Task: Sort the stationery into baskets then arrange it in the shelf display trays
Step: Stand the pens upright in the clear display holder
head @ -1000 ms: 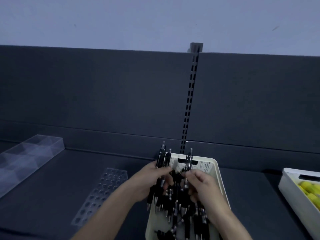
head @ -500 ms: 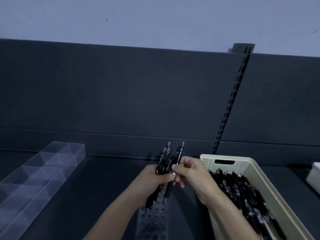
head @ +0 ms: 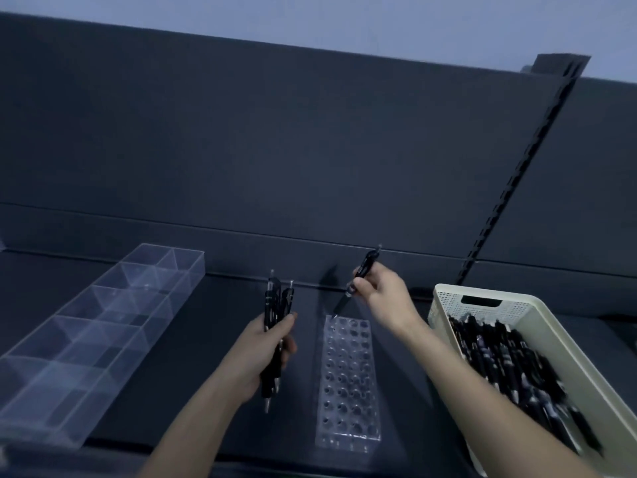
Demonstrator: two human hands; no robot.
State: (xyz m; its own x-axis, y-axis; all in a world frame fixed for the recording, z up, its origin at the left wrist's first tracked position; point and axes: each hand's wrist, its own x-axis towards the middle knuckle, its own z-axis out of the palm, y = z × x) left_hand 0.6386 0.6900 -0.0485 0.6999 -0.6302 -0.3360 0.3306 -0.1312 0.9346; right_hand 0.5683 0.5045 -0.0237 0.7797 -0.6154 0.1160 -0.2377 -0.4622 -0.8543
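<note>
Nearest, a clear pen block (head: 346,384) drilled with rows of holes lies on the dark shelf (head: 193,367), every hole bare. To its right a cream perforated basket (head: 517,307) holds a heap of black pens (head: 510,370); any print on them is too blurred to read. Left of the block, the left hand (head: 265,353) grips a bundle of black pens (head: 275,305) upright. Further left lies a clear divided tray (head: 103,322). Beyond the block, the right hand (head: 382,298) pinches a single pen (head: 362,270), tilted, with its tip at the block's far left corner; whether it has entered a hole I cannot tell. Behind rises the dark back panel (head: 310,150) with a slotted upright (head: 510,188).
</note>
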